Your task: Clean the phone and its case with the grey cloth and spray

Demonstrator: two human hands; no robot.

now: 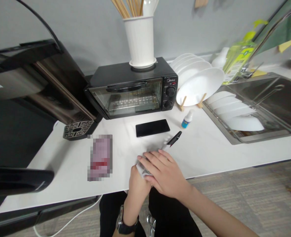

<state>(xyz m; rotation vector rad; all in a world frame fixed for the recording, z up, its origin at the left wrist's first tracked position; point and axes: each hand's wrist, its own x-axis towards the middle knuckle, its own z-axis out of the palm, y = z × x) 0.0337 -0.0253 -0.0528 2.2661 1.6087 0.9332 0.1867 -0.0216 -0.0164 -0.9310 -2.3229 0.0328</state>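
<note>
Close together at the counter's front edge, my left hand (139, 182) and my right hand (163, 169) press on a crumpled white cloth or tissue (140, 170). My right hand lies over the left, its fingers closed across the cloth. The left fingers are mostly hidden beneath; a dark watch (125, 225) is on that wrist. Whatever else the cloth wraps cannot be made out. Just beyond my right fingertips lies a black pen-like object (175, 139), with a whitish piece (166, 146) at its near end. Further back are a black phone (152, 128) and a small spray bottle (187, 119).
A toaster oven (133, 95) stands behind, carrying a white cup (140, 41) of chopsticks. Racked plates (199, 84) and a sink (234, 140) are on the right. A dark machine (61, 85) and a blurred-out pink item (101, 154) are on the left.
</note>
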